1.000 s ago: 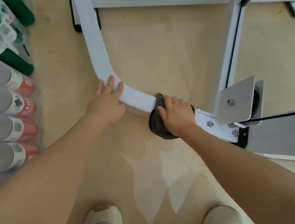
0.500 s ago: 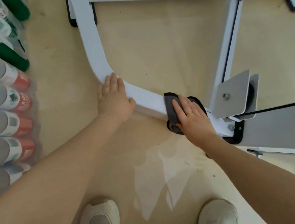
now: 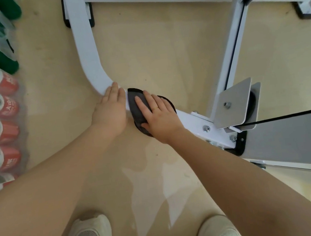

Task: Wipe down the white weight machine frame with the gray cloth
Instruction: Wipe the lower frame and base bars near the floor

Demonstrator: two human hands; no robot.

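Two hands on low white frame tube (image 3: 88, 53). Right hand (image 3: 157, 115) pressed gray cloth (image 3: 136, 104) flat on tube, fingers straight, thumb tucked under cloth edge. Left hand (image 3: 111, 108) rested open just beside, blocking the bend. Tube's long axis ran up-left past bend; unwiped stretch likely beyond left hand.

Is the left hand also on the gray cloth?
No. The left hand rests bare on the white frame, beside the gray cloth.
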